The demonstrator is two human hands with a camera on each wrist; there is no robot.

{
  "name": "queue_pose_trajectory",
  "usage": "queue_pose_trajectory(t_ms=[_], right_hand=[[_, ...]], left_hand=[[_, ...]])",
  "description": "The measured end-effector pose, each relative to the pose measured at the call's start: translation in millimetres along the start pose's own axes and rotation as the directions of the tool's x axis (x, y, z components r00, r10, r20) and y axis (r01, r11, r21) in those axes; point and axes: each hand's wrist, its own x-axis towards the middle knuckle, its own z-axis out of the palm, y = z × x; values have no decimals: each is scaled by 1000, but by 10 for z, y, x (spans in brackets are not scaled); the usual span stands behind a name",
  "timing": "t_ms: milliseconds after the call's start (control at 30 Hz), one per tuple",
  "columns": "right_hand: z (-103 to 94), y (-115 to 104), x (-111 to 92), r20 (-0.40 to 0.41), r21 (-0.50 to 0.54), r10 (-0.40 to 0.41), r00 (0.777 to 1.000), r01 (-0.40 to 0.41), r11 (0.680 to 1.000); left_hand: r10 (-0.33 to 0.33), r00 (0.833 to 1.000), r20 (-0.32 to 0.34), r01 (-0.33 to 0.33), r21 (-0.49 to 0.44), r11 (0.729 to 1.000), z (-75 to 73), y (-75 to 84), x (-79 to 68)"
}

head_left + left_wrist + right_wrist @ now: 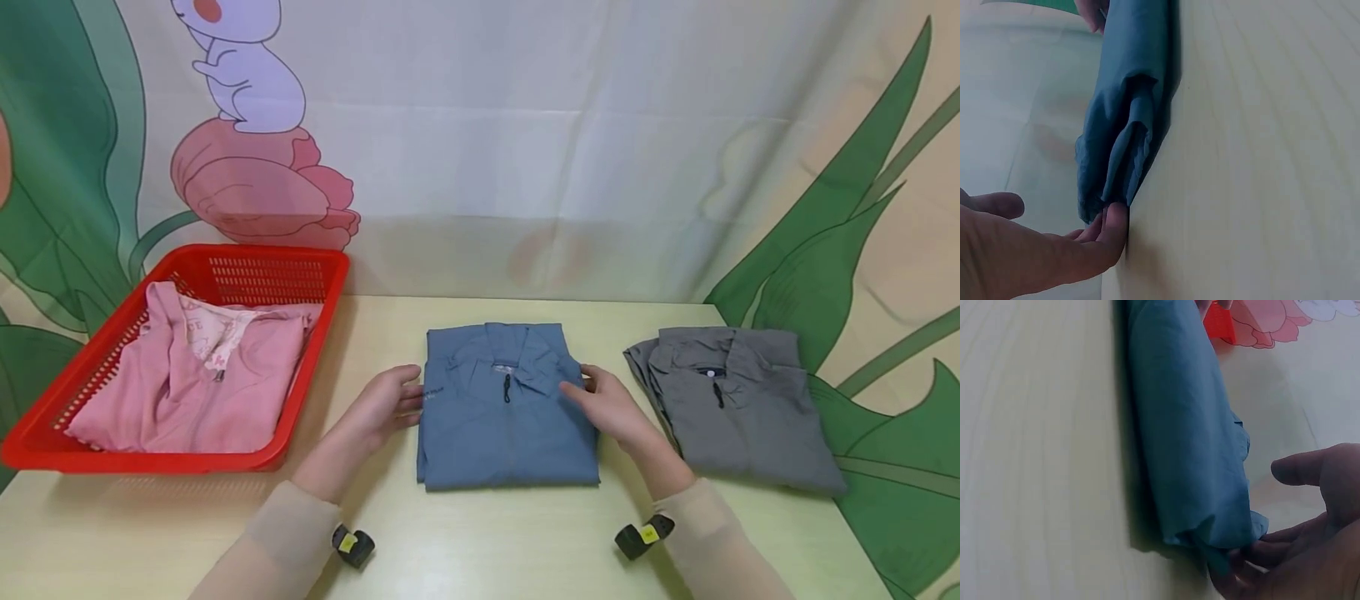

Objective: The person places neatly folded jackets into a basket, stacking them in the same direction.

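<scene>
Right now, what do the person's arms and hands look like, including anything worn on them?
The left sleeve and right sleeve are pale beige, ending on the forearms. At their inner edges sit small, blocky black wrist cameras, each with a yellow label, too small to read. The left grip and right grip are ungloved.

Beige sleeves are worn with black wrist cameras, each bearing a yellow label.

passable: table nearside of blue garment; obstacle left: red basket; obstacle right: grey garment
</scene>
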Motion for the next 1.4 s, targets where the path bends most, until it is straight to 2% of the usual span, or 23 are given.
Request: queue_pose_trajectory(t_ms=[267,400,533,733,967,1167,1400], right_hand=[[34,-72,-17,-15,-27,4,1000,-4,1000],[42,-94,-16,-4,0,21,1000,-21,1000],[38,-71,-14,18,81,57,998,-59,995],[26,-60,-20,21,172,57,998,-60,983],[13,-75,-21,33,176,56,998,-61,982],[-8,-49,2,49,181,28,998,-36,983],[-46,-39,34,80,221,24,997,-41,974]], left_hand=[[4,1000,-18,-4,2,1000,23,1,-3],[-11,1000,-14,10,-46,999,25,-20,37],[-33,999,14,34,-88,996,9,-48,74],[-11,999,41,12,-26,1000,-7,-36,48],[-16,998,54,15,25,1000,-39,-48,68],[10,998,68,-13,42,999,-73,-84,110],[-2,999,48,-2,74,997,-80,-66,98]])
